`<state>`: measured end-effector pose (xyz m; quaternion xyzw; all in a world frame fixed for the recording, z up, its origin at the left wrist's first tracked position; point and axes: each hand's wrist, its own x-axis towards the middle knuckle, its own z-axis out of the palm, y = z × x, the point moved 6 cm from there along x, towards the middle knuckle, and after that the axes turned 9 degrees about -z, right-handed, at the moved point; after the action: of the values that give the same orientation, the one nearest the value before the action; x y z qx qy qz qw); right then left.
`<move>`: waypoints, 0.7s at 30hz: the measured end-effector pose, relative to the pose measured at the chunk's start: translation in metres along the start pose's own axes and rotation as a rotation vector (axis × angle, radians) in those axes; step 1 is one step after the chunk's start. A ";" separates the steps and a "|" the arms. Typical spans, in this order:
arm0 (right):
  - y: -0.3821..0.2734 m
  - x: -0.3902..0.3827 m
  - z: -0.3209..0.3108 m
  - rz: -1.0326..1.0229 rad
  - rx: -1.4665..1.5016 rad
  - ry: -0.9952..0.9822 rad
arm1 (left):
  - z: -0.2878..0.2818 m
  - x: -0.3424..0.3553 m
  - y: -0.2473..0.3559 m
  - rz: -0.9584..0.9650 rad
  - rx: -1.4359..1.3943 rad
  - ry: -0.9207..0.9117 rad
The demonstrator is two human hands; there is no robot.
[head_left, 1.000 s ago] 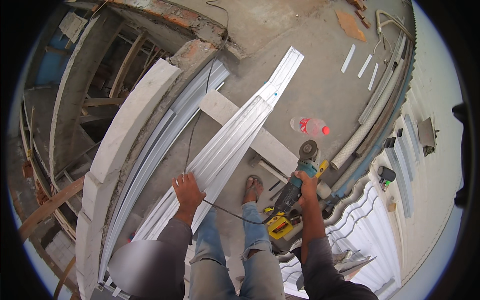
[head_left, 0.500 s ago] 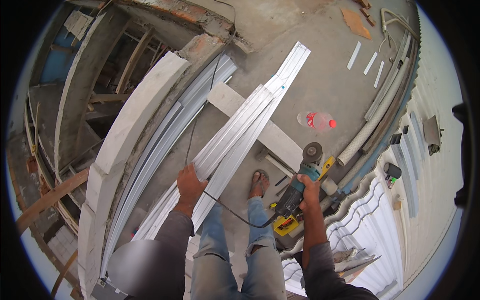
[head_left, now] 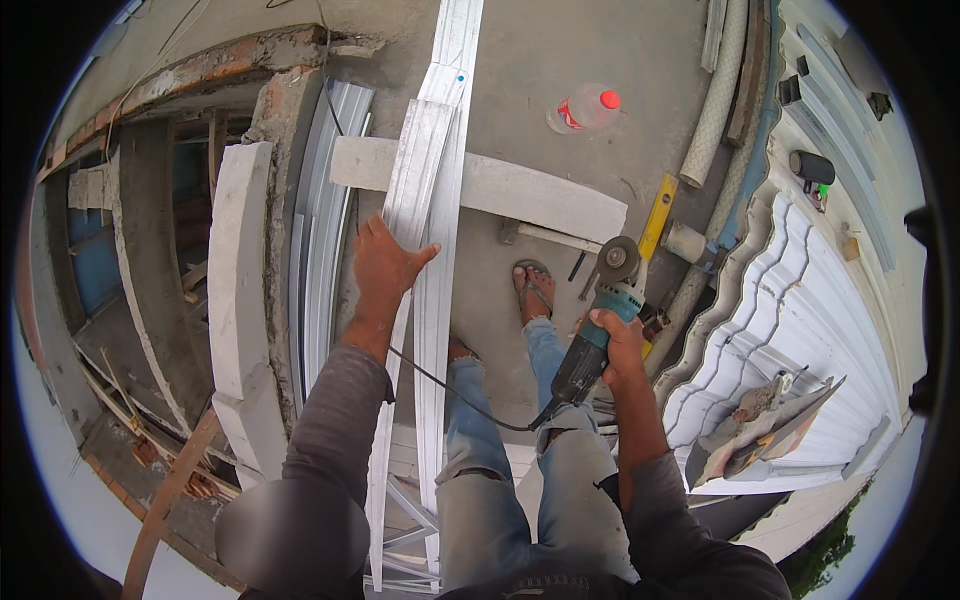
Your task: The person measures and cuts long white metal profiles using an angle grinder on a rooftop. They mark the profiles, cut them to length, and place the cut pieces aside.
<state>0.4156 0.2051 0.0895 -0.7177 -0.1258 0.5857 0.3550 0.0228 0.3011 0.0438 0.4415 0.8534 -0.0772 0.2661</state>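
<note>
In my right hand is a teal and black angle grinder, its fingers wrapped round the body and its disc pointing away from me. A dark cord runs from its back end leftward beneath my left forearm. My left hand is open over the upper metal channel, thumb stretched across it and fingers at its left side. Under that channel lies a second, longer metal channel. Both rest across a pale concrete block, which lies crosswise on the floor.
A plastic bottle with a red cap lies beyond the block. To the right are a yellow spirit level, pipes and white corrugated sheets. More metal profiles lie along the low wall at left, beside an open drop.
The view has turned, so the channels now run nearly straight ahead. My left hand has gone from closed round the channel to spread over it. The grinder stays in my right hand.
</note>
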 end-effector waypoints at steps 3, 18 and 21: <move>0.015 -0.002 -0.016 0.017 0.048 0.030 | 0.005 0.014 0.013 -0.029 0.114 -0.070; 0.042 -0.013 -0.059 0.131 0.220 0.164 | -0.033 0.062 0.135 0.634 0.272 0.161; 0.040 -0.012 -0.065 0.146 0.224 0.177 | 0.002 0.051 0.162 0.831 0.634 0.008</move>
<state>0.4634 0.1454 0.0763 -0.7295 0.0247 0.5550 0.3989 0.1289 0.4336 0.0321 0.8021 0.5418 -0.2182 0.1244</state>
